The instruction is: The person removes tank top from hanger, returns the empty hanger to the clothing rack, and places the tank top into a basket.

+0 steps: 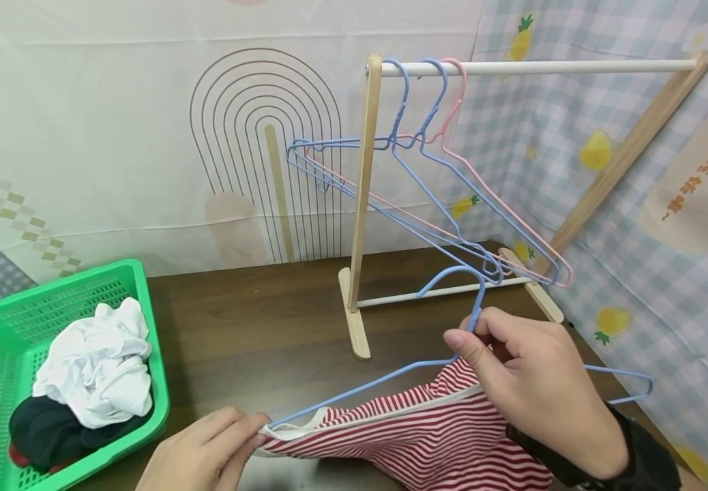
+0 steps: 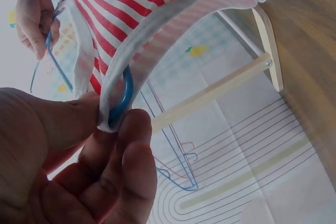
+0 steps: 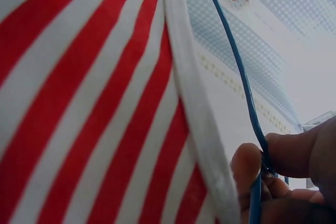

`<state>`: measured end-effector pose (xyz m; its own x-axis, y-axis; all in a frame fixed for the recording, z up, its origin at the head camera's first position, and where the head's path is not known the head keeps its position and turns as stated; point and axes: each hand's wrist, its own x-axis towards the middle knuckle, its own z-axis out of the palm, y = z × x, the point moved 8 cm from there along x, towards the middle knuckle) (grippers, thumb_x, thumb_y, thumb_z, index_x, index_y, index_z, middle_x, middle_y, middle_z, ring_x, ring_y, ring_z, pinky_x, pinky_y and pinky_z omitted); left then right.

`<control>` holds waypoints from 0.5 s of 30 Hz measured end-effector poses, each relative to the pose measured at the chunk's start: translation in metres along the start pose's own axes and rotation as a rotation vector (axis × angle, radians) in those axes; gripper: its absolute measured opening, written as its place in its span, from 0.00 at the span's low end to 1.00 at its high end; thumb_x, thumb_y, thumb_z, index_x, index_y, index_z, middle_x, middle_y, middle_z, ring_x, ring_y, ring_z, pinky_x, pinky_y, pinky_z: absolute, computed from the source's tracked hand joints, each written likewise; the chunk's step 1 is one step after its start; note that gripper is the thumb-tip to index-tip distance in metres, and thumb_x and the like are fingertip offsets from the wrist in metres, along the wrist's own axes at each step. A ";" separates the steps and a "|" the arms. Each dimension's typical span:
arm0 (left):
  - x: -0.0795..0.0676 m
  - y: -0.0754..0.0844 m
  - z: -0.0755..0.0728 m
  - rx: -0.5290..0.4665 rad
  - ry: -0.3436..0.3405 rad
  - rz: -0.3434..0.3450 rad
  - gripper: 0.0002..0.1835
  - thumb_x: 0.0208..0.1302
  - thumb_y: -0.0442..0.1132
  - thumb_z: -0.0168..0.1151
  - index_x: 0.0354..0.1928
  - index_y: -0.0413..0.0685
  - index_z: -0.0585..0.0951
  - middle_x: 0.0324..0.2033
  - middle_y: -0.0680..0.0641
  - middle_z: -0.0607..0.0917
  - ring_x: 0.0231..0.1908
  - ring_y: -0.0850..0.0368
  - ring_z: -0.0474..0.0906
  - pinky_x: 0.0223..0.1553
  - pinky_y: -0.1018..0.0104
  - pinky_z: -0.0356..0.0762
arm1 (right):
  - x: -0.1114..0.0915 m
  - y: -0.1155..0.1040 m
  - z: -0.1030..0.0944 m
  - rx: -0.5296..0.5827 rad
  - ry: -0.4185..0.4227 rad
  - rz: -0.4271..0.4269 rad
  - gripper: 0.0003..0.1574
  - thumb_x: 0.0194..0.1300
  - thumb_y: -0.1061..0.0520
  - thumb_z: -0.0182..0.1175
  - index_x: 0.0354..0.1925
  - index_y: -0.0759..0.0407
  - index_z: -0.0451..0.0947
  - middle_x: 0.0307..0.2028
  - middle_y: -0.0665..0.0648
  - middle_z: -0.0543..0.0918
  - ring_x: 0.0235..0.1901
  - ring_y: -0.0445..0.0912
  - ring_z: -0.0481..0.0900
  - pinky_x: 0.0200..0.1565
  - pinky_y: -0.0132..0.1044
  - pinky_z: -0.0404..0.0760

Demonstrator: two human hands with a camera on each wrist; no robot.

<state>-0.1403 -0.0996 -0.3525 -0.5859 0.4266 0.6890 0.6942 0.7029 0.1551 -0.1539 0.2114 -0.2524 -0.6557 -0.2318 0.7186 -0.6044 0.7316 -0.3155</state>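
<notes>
A red-and-white striped garment with white edging [image 1: 428, 429] hangs partly on a blue hanger [image 1: 366, 387]. My right hand [image 1: 528, 382] pinches the hanger at the base of its hook, just above the cloth. At the hanger's left end, my left hand [image 1: 203, 453] pinches the white-edged strap. In the left wrist view, the blue hanger tip [image 2: 123, 95] lies inside that strap [image 2: 107, 114], between thumb and fingers. The hanger's other end sticks out bare beyond my right wrist. The right wrist view shows thumb and finger [image 3: 247, 166] on the blue wire.
A wooden rack [image 1: 363, 198] with a white rail [image 1: 544, 67] stands at the back right. Two blue hangers and a pink hanger [image 1: 461, 102] hang from it. At left, a green basket [image 1: 157, 368] contains white cloth [image 1: 99, 365] and black cloth [image 1: 47, 429]. Patterned sheets cover the walls.
</notes>
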 end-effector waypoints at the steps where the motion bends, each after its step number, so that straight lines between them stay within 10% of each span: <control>1: 0.000 0.000 0.000 -0.021 0.007 0.003 0.28 0.81 0.61 0.41 0.41 0.57 0.88 0.30 0.68 0.78 0.27 0.76 0.67 0.28 0.88 0.63 | 0.000 0.000 -0.001 0.001 0.006 0.000 0.21 0.63 0.55 0.73 0.25 0.42 0.70 0.15 0.41 0.59 0.19 0.26 0.49 0.22 0.23 0.49; 15: -0.002 -0.003 -0.001 -0.253 0.103 0.022 0.19 0.78 0.52 0.49 0.40 0.48 0.83 0.30 0.60 0.74 0.30 0.73 0.68 0.29 0.86 0.64 | -0.002 0.008 -0.011 0.069 0.038 0.053 0.20 0.62 0.62 0.72 0.25 0.43 0.73 0.14 0.43 0.58 0.14 0.30 0.50 0.19 0.23 0.47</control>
<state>-0.1407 -0.1027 -0.3539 -0.5331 0.3706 0.7606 0.7962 0.5239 0.3027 -0.1521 0.2253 -0.2497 -0.6708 -0.1688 0.7222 -0.5997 0.6962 -0.3944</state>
